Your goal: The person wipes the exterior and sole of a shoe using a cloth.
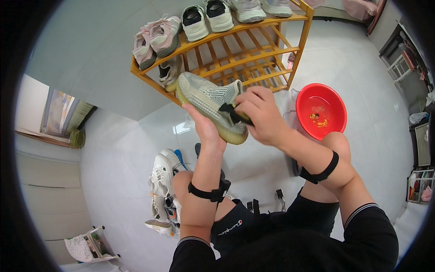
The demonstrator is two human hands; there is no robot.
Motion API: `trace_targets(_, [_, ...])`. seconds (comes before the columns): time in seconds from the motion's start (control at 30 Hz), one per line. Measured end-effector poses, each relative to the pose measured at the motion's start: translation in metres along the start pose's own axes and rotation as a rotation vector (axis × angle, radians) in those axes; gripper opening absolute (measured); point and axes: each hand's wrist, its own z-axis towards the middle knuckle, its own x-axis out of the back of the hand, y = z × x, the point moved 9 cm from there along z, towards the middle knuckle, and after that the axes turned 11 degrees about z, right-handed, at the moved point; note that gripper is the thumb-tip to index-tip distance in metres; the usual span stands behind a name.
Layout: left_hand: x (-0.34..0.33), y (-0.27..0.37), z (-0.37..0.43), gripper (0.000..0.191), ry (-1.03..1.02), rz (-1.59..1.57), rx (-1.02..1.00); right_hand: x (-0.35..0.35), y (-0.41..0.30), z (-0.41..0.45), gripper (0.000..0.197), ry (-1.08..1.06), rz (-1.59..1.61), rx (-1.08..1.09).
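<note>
A grey-and-cream knit sneaker [212,102] with a translucent yellowish sole is held up in front of me, its toe pointing up and to the left. My left hand [205,129] supports it from beneath, with the palm and thumb along the sole. Between the fingers of my right hand [260,110] is a small dark brush [234,114], pressed to the sneaker's side near the heel. My fingers hide part of the brush.
Behind the sneaker stands a wooden shoe rack [238,64], with several shoes along its top shelf. A red basin [302,112] holding shallow water is on the floor to the right. White sneakers [161,173] and several other shoes lie by my left leg, near a blue-handled object [180,158].
</note>
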Motion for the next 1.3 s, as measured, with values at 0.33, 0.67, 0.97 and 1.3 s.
trace_targets(0.33, [0.007,-0.021,0.004,0.057,0.035,-0.321,0.24,-0.008,-0.02,-0.014,0.021,0.015,0.149,0.218])
trace_targets(0.67, [0.0,-0.034,-0.001,0.057,-0.025,-0.375,0.344,0.0,0.003,-0.017,0.024,0.19,0.538,-0.05])
trace_targets(0.97, [0.001,-0.039,0.002,0.051,-0.025,-0.435,0.293,-0.015,0.041,-0.04,0.011,0.557,0.921,-0.632])
trace_targets(1.3, [0.018,-0.025,0.012,0.059,0.068,-0.363,0.156,-0.008,-0.006,-0.013,0.027,0.141,0.316,-0.101])
